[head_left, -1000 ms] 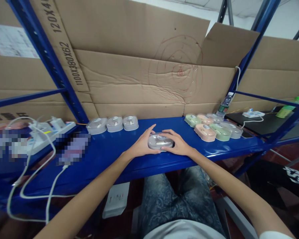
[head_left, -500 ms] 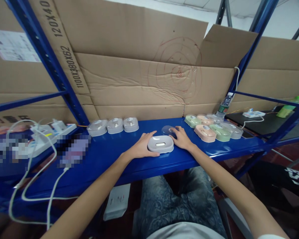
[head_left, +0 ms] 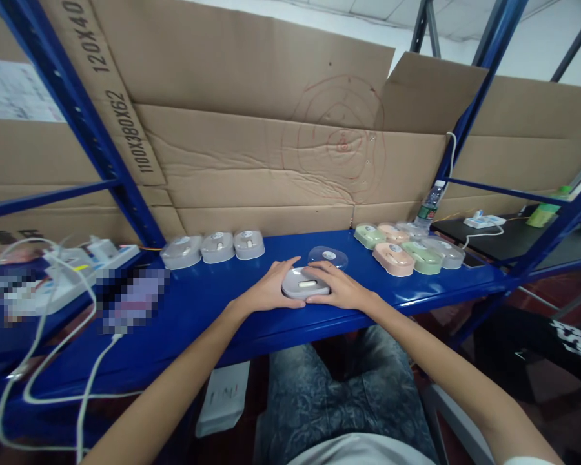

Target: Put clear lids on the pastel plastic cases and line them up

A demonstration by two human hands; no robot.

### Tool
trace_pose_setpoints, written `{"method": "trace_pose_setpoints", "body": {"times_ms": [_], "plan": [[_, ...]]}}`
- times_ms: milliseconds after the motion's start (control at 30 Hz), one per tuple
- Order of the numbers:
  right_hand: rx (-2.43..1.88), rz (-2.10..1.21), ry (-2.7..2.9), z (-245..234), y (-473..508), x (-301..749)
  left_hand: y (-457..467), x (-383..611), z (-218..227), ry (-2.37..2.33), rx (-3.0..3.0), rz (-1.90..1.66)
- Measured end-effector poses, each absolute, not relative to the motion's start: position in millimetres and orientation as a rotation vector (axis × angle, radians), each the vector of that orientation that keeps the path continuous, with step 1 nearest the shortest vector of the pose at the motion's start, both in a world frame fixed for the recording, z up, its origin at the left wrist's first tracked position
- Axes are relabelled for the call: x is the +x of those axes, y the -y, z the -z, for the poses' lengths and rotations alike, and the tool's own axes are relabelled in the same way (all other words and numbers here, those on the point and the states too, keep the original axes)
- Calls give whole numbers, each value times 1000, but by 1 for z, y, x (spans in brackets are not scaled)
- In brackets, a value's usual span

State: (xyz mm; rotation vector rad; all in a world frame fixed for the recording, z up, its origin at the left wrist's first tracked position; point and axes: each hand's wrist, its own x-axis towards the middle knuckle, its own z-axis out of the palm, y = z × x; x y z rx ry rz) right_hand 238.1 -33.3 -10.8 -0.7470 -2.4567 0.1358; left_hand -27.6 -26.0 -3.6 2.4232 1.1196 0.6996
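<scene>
A light grey oval box [head_left: 297,281], like a soap dish, lies on the blue tabletop in front of me. Its top bears a short white bar in the middle. My left hand [head_left: 267,289] is wrapped round its left side, with the thumb along the near edge. From the right, my right hand [head_left: 345,289] grips the same box, its fingers over the top edge and its thumb in front. Just behind the box a clear oval lid [head_left: 328,256] with a small round label rests on the table.
Grey lidded boxes [head_left: 217,247] stand in a row at the back left. Several green, pink and grey boxes [head_left: 394,259] are grouped at the right, near a water bottle [head_left: 428,205]. Power strips [head_left: 62,278] and white cables lie on the left. Cardboard [head_left: 252,155] walls the back.
My right hand has left the clear lid, which now lies behind the box, and has come onto the box's right side. My left hand stays on the box.
</scene>
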Motion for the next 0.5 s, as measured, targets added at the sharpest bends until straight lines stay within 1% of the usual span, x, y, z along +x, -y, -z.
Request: {"method": "trace_pose_setpoints", "body": {"times_ms": [267, 500], "plan": [[-768, -347, 2249, 8, 24, 239, 25, -25, 9, -1171, 2291, -790], [-848, -497, 1761, 7, 16, 250, 25, -24, 5, -1123, 2312, -798]]}}
